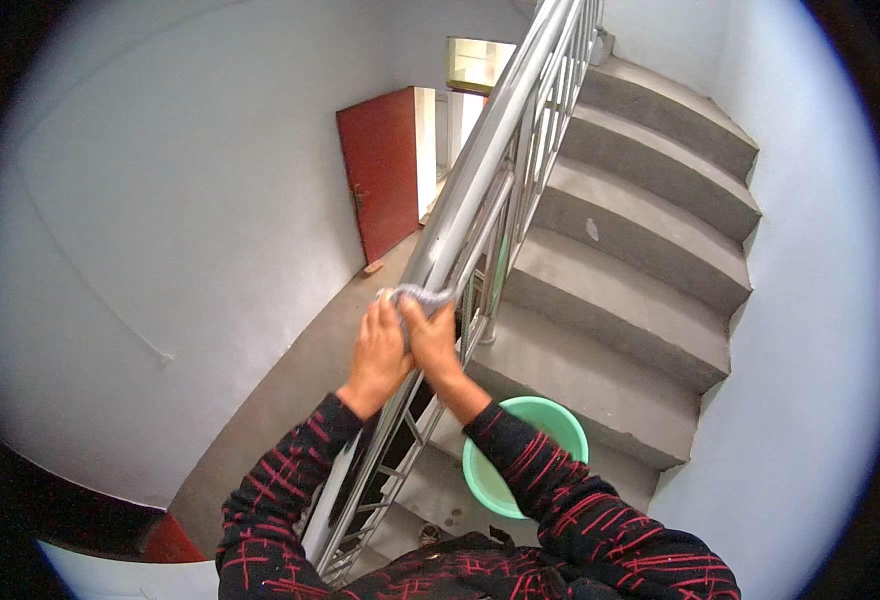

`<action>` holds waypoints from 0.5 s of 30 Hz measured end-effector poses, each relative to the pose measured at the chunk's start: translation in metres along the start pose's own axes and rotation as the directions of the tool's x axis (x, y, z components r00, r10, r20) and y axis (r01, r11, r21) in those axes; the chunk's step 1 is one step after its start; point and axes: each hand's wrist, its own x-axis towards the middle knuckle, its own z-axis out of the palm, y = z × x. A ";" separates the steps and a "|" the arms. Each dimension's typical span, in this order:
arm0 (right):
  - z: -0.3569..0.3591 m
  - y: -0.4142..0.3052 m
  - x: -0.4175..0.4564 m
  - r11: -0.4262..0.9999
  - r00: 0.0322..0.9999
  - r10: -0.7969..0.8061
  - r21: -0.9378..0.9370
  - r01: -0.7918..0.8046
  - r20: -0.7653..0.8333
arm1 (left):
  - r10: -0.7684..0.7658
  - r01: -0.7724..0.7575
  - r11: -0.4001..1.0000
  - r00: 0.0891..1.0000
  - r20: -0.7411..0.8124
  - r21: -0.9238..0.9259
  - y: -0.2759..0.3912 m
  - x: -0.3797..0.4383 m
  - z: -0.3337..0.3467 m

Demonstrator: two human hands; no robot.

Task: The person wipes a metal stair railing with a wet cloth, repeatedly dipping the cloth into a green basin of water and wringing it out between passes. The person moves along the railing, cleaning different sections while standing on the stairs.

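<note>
Both my hands are wrapped around a grey-white cloth point(426, 295) that lies over a shiny metal handrail point(464, 196). My left hand point(381, 346) presses on the rail's left side, fingers pointing up the rail. On the right side, my right hand point(434, 341) grips the cloth with its thumb toward the left hand. The two hands touch near the wrists. Part of the cloth is hidden beneath the palms. Metal balusters point(501, 251) run below the rail. A light green plastic basin point(477, 491) stands on a stair to the right, partly covered by my right sleeve.
Bare concrete steps point(620, 266) climb on the right beside a white wall point(807, 315). Left of the railing, a concrete floor point(290, 390) lies lower down. A red door point(384, 169) stands open at the back, with a small brownish block point(373, 268) at its foot.
</note>
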 end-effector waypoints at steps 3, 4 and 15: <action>-0.013 -0.012 0.053 0.998 0.999 -0.042 0.053 0.040 0.034 | 0.015 -0.016 0.995 1.000 -0.006 -0.097 0.011 0.055 0.001; -0.017 -0.015 0.067 0.997 0.998 -0.048 0.071 0.044 0.050 | 0.044 -0.048 0.997 0.997 -0.058 -0.061 0.015 0.069 0.003; -0.026 -0.038 0.137 0.992 0.997 -0.076 0.104 0.076 -0.003 | -0.037 0.007 0.967 0.993 -0.114 -0.253 0.021 0.138 0.012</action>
